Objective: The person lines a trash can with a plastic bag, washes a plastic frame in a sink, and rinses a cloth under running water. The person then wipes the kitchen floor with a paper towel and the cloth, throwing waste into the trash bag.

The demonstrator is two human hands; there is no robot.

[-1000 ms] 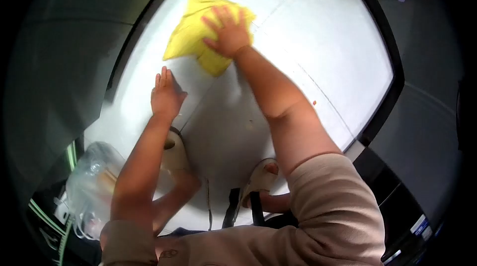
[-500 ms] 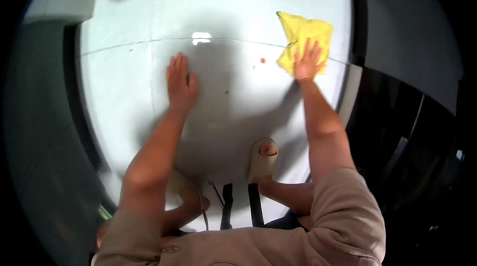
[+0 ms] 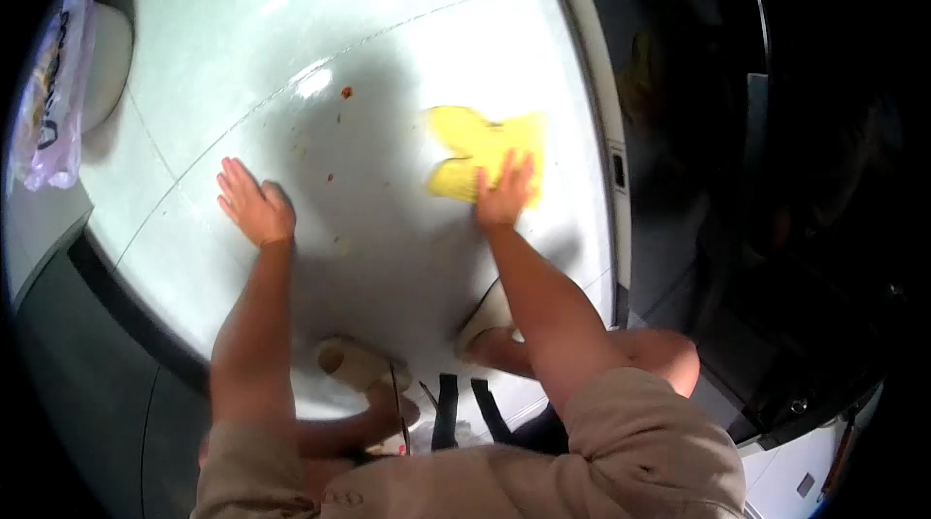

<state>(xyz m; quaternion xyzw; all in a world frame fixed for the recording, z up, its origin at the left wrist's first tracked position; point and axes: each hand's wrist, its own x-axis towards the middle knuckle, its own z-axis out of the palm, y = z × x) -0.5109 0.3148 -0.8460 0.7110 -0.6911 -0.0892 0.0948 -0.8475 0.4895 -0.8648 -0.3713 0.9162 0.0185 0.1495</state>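
Note:
A yellow cloth [image 3: 490,145] lies spread and creased on the white tiled floor [image 3: 223,34]. My right hand [image 3: 506,191] presses flat on the cloth's lower right part, fingers apart. To the left, my left hand [image 3: 256,204] is held palm down on or just over the bare floor, its fingers stretched out; nothing is in it. Between the hands and a little further off, a small reddish scrap [image 3: 347,92] and several smaller crumbs lie on the tiles.
At the far left stands a pale round bin [image 3: 109,68] with a lilac plastic bag [image 3: 66,97] over it. Glossy black cabinet fronts [image 3: 698,131] line the right side. Below are my feet in light slippers [image 3: 354,364].
The view has turned clockwise, bringing the bin to the left and the cabinets further in. My right hand and the cloth are now nearer the middle; my left hand is further left.

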